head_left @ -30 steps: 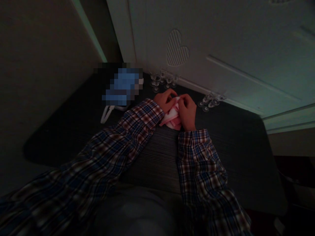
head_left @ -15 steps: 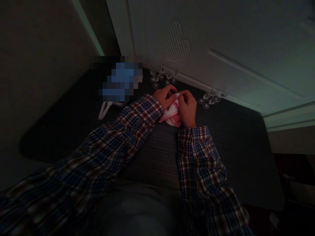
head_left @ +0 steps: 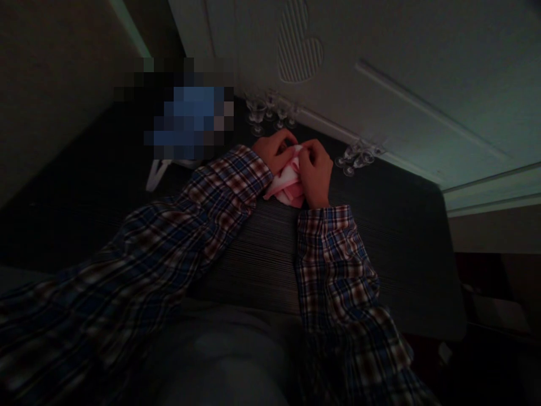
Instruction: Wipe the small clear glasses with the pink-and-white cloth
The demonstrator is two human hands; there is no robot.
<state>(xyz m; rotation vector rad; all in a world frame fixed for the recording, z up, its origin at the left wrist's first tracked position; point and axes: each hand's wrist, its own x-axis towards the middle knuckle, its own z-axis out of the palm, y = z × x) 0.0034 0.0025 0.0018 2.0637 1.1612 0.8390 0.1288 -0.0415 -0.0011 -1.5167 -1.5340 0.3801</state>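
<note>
Person in a long-sleeved plaid shirt (head_left: 147,242)

The left sleeve (head_left: 211,208) and right sleeve (head_left: 338,270) share a check of dark blue, reddish brown and white, crossed by thin pale lines. The cloth looks loose and creased along the forearms, and each sleeve ends in a matching plaid cuff (head_left: 324,220). Between them, low down, is a plain dark grey garment (head_left: 228,349), its details lost in dim light.

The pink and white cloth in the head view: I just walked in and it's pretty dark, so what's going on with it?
A person in plaid sleeves has the cloth pinched and bunched between the left hand and right hand, over a dark table. Small clear stemmed glasses sit in two groups near the pale panel. A blue item at left is too pixelated to identify.
</note>
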